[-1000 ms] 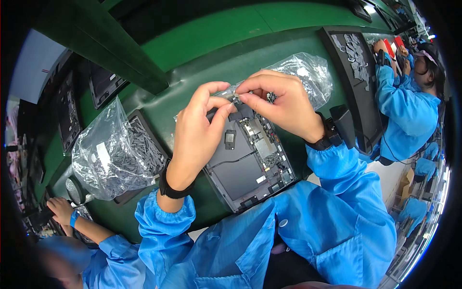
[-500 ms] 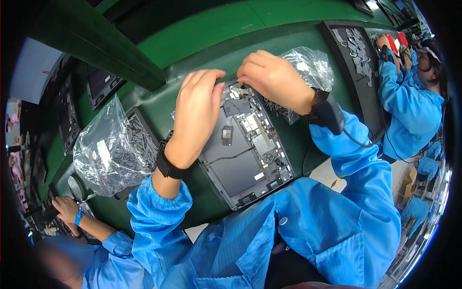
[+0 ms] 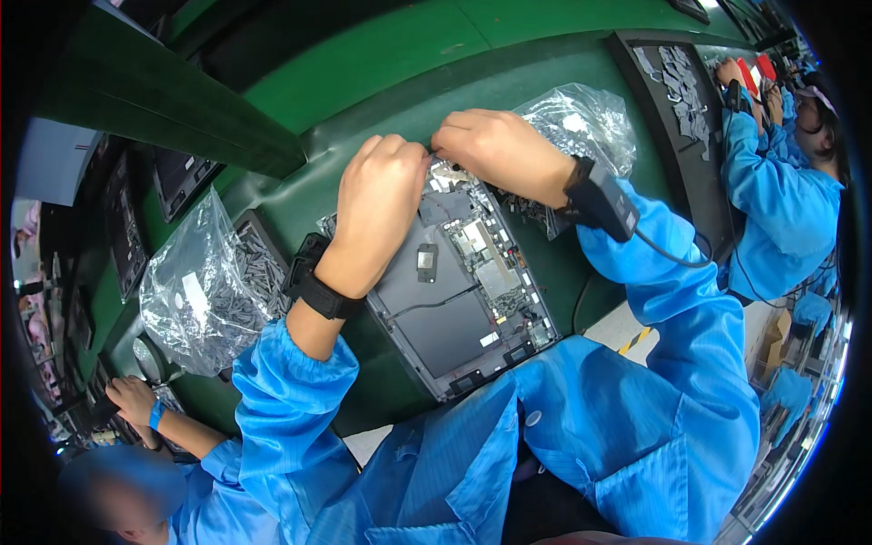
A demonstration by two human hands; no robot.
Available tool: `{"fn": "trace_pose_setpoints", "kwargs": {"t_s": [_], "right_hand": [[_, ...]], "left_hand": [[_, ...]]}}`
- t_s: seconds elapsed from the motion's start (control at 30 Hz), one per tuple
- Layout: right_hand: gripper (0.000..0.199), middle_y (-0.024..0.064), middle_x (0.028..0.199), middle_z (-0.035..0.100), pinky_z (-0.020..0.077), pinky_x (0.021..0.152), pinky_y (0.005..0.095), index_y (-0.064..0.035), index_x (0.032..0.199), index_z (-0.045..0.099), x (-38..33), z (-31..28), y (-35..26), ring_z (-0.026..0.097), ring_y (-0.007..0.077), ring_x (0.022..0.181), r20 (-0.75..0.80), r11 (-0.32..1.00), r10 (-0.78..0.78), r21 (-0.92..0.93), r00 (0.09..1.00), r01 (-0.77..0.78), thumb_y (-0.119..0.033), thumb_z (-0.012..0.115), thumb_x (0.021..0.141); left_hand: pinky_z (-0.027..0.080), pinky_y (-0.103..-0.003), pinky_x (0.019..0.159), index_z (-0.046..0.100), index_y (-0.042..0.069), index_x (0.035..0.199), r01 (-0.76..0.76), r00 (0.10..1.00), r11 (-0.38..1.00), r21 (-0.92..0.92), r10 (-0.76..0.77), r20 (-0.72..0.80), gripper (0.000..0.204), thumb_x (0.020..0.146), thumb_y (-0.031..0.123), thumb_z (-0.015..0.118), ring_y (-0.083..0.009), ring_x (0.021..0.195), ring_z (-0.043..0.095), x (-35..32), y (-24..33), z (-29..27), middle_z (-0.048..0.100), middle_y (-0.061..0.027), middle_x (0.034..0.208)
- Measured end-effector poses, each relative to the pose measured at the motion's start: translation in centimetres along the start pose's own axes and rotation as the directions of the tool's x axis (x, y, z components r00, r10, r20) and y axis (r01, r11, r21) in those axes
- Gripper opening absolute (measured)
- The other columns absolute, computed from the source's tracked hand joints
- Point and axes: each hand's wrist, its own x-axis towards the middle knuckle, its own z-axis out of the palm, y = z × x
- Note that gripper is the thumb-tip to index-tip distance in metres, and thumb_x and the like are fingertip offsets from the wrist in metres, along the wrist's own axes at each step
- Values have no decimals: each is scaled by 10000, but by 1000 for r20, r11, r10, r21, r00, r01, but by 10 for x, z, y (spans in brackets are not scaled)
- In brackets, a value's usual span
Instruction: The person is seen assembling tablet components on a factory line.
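Green bench: work surface, with an opened laptop base lying on it, insides facing up, tilted slightly.
Left hand: knuckles up, fingers curled down onto the far edge of the laptop base; whether it pinches anything, cannot tell.
Right hand: fingers bent together, pressing at the same far edge, just beside the left hand, fingertips hidden.
Wrist straps: black band on left wrist; black box with cable on right.
Plastic bags: one with small dark parts to the left; another behind the right hand.
Neighbours: blue-sleeved people at left and right.
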Motion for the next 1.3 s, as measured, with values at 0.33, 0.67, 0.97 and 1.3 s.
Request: {"fn": "trace_pose_setpoints", "kwargs": {"t_s": [0.33, 0.67, 0.97, 1.3], "right_hand": [[120, 93, 754, 561, 515, 652, 392, -32, 785, 561, 11, -12, 8, 614, 280, 760, 139, 986, -157, -38, 978, 164, -90, 646, 724], [122, 95, 738, 543, 504, 660, 412, -41, 771, 549, 13, -10, 9, 596, 292, 747, 126, 988, -152, 27, 980, 150, -92, 659, 761], [125, 85, 846, 596, 507, 724, 394, -43, 850, 609, 7, -12, 10, 604, 278, 815, 86, 990, -139, -21, 987, 141, -76, 680, 752], [139, 118, 1194, 558, 358, 982, 459, -70, 847, 648, -29, -14, -41, 443, 332, 1238, -20, 973, 200, 122, 980, -196, -142, 734, 766]], "left_hand": [[500, -403, 732, 681, 4, 849, -76, 997, 996, 38, 76, 2, 75, 784, 41, 681, -308, 794, 597, -4, -5, 2, 626, -111, 811], [503, -393, 703, 657, 13, 799, -140, 990, 986, 86, 141, -12, 75, 774, 70, 698, -288, 755, 589, -4, -10, 6, 600, -97, 761], [496, -393, 760, 662, 30, 867, -70, 991, 996, -55, 63, -119, 98, 775, 63, 671, -279, 855, 586, -7, 2, -9, 603, -103, 852], [441, -425, 905, 650, 45, 862, -25, 997, 999, -41, 28, 66, 172, 740, 120, 744, -309, 1087, 523, -32, 5, -28, 575, -97, 1101]]}}
